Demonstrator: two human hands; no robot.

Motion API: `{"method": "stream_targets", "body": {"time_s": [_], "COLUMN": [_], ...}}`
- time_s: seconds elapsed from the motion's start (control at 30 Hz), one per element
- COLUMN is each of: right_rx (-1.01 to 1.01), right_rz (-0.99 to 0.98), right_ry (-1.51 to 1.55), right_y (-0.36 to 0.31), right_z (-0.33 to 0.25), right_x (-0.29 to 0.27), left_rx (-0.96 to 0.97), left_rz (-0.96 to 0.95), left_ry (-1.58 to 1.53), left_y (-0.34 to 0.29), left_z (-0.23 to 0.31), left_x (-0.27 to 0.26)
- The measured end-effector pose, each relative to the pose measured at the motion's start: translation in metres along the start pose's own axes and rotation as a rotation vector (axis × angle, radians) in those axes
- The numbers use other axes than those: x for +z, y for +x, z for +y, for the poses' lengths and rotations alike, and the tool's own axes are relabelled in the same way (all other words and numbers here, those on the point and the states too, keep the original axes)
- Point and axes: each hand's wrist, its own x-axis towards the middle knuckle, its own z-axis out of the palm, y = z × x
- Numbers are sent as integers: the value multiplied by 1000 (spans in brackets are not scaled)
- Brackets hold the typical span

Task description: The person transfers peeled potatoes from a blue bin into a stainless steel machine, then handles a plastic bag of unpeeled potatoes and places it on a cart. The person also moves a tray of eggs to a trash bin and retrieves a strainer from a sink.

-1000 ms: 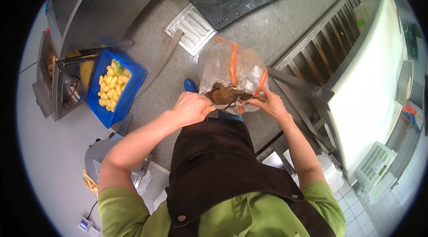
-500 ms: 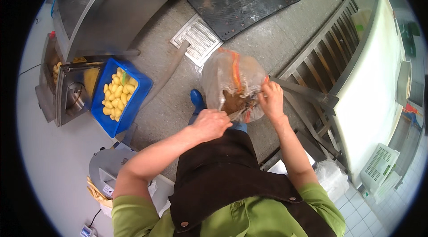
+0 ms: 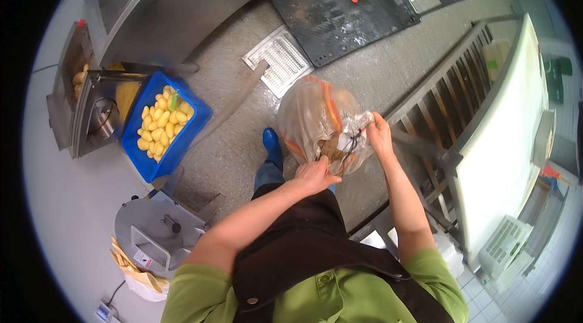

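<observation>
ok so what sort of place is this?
Probably a commercial kitchen's prep area: a blue plastic crate of what look like peeled potatoes, a perforated metal drain cover in the floor, and a white-topped worktable.

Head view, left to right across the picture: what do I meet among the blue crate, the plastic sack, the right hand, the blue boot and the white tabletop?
Blue crate, blue boot, plastic sack, right hand, white tabletop.
</observation>
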Motion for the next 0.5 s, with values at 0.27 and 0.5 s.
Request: {"method": "stream_targets", "body": {"time_s": [0.27, 0.5], "right_rx": [43, 137], "right_rz": [91, -162], "right_ry": [210, 655], "right_y": [-6, 8], "right_z": [-17, -47], "right_x": [34, 61], "left_rx": [2, -148], "left_rz": [13, 125], "left_ry": [83, 29], "left_y": [1, 3], "left_z": [-39, -51], "left_x": [-31, -50]}}
